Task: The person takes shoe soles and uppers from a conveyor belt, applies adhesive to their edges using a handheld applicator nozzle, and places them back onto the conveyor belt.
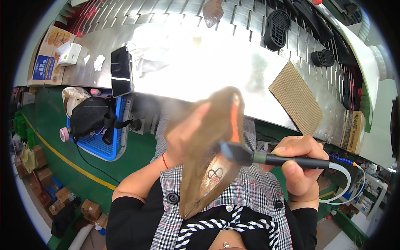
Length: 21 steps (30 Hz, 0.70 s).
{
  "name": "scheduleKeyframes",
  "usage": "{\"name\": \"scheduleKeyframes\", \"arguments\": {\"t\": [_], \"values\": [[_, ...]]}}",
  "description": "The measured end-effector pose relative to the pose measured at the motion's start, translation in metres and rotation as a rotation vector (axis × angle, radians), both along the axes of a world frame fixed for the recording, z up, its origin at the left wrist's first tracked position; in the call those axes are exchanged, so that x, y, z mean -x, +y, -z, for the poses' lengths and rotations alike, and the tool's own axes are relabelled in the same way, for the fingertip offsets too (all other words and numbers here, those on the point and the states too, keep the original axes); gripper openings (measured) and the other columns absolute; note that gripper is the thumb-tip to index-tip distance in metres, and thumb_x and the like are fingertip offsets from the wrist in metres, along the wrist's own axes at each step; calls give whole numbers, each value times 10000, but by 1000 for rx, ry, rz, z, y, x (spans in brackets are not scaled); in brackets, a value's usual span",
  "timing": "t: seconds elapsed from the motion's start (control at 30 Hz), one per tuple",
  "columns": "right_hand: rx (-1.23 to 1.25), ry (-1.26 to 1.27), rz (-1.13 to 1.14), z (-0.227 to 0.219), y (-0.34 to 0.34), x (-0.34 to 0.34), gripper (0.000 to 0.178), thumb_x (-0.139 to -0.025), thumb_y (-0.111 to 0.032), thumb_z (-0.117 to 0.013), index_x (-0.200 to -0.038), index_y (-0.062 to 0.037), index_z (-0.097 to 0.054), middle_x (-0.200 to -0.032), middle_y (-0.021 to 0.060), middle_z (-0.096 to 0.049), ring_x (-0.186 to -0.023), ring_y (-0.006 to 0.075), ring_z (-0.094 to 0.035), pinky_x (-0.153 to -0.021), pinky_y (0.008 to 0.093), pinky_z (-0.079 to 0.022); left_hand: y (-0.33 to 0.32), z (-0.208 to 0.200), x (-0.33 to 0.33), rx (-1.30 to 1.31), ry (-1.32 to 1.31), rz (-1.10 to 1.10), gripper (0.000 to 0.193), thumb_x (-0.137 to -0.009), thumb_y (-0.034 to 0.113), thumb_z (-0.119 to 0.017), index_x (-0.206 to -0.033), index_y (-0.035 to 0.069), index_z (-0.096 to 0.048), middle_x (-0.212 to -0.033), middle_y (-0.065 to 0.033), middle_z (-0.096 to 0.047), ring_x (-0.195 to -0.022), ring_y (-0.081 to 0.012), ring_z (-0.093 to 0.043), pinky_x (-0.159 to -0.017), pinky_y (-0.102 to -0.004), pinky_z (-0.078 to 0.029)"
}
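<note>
Below the near edge of the steel workbench [200, 62], over the person's lap, the left hand [187, 133] grips a tan shoe insole [208, 158], fingers wrapped round its upper part, so that it stands tilted with its narrow end down toward the checked jacket. One insole is held; its outline is blurred, and the hand covers part of its left side. The right hand [298, 164] is clenched round a dark brush handle [291, 160], and the bristles [235, 152] touch the insole's right edge near its middle. A pale hose [341, 183] loops from the handle's rear down and out behind the right wrist, its far end hidden.

Open room lies between bench edge and lap, with green floor to the left. On the bench lie one black phone [121, 71], one ribbed cardboard sheet [296, 98] overhanging the edge, and glare that washes out the middle. Two black soles [277, 29] rest on the slatted conveyor behind; a third tan piece is cut off at the top. One blue crate [102, 146] stands on the floor beside the bench.
</note>
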State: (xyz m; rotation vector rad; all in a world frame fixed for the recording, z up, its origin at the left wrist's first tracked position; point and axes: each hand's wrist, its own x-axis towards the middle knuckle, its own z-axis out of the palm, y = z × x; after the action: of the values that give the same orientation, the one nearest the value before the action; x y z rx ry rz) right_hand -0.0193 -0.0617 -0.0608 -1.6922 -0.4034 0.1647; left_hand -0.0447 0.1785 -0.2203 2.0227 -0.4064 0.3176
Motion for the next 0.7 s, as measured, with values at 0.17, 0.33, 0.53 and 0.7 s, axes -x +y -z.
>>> {"name": "scheduleKeyframes", "arguments": {"t": [0.17, 0.33, 0.53, 0.7], "values": [[18, 6, 7, 2, -3, 3, 192, -811, -77, -754, -928, 50, -670, -756, 148, -734, -645, 210, -718, -593, 299, -563, -1, -1, 0, 15, 10, -8, 560, -853, 104, -733, -1364, -58, -570, -1325, -179, -649, -1091, -256, -706, -901, -307, -566], [15, -30, -89, -1, 1, -2, 174, -807, -75, -761, -898, 53, -684, -782, 165, -733, -638, 227, -715, -596, 301, -562, -2, -1, -1, -19, -17, -22, 540, -858, 98, -713, -1358, -53, -577, -1319, -176, -654, -1089, -253, -708, -896, -310, -570], [-144, 13, -286, -2, 6, -6, 188, -789, -57, -770, -902, 75, -697, -784, 174, -728, -632, 259, -711, -602, 318, -565, -1, 0, -3, -45, -44, -23, 540, -858, 115, -709, -1359, -43, -580, -1314, -163, -660, -1077, -242, -714, -889, -306, -573], [-149, 58, -95, -3, 4, -4, 175, -818, -63, -747, -905, 76, -687, -758, 179, -724, -641, 230, -715, -590, 303, -556, -2, -3, -2, -49, 23, -32, 575, -846, 127, -723, -1382, -14, -572, -1293, -155, -672, -1058, -235, -719, -873, -304, -572]]}}
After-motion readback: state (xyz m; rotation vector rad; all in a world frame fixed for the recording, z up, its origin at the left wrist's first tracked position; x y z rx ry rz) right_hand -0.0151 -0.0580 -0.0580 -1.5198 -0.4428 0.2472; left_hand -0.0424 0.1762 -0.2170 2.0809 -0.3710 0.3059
